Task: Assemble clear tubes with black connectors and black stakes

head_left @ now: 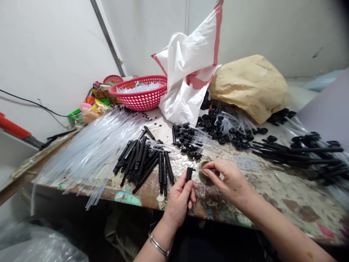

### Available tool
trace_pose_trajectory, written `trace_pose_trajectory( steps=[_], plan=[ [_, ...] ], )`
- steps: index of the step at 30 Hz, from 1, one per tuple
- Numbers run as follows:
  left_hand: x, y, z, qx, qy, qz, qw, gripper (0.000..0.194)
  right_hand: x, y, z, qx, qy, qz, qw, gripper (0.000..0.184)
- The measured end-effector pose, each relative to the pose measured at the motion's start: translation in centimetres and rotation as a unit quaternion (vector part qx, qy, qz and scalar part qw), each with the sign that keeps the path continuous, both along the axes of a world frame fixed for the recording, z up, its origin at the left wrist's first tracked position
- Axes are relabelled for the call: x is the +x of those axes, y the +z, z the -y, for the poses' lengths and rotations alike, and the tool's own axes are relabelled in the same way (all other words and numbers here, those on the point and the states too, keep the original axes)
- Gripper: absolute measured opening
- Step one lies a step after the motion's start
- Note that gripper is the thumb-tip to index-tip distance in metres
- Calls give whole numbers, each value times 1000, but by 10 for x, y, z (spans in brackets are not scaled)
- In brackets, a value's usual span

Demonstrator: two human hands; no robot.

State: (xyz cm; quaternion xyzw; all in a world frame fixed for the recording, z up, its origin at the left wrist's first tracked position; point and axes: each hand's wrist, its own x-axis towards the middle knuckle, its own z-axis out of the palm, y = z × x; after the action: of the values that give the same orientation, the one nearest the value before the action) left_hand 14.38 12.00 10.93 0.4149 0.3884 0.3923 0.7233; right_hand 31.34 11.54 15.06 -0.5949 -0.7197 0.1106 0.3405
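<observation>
The left hand (180, 200) has its grip wrapped around a black tube (189, 174) near the front edge of the tabletop (283, 196). The right hand (230, 180) pinches a thin clear straw (199, 170) by the tube's top. More black tubes (140, 158) lie piled to the left.

A small assembly workshop, by what reaches my screen
I judge it from the stained, worn table (286, 180), the heaps of matching black plastic parts (139, 154), the spread of clear tubes (87, 149), and the red basket (139, 101) and white sack (189, 54) behind them.
</observation>
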Motion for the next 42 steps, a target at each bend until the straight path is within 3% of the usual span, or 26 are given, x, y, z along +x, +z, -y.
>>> trace_pose_trajectory(
  steps=[11, 26, 35, 38, 42],
  plan=[
    [-1, -4, -1, -6, -13, -11, 1000, 53, -12, 1, 0, -46, 25, 175, 983, 29],
    [-4, -5, 0, 3, -37, -9, 999, 51, -13, 7, -4, -90, 55, 132, 986, 30],
    [-6, 1, -1, -10, -53, 28, 998, 50, -13, -1, -10, -79, 53, 143, 985, 31],
    [-7, 0, 1, -2, -37, 79, 996, 61, -5, 14, -17, -38, 53, 104, 992, 30],
    [-4, -6, 2, -13, 0, 119, 993, 73, 1, 55, -37, 33, -10, 6, 999, 25]
  ],
)
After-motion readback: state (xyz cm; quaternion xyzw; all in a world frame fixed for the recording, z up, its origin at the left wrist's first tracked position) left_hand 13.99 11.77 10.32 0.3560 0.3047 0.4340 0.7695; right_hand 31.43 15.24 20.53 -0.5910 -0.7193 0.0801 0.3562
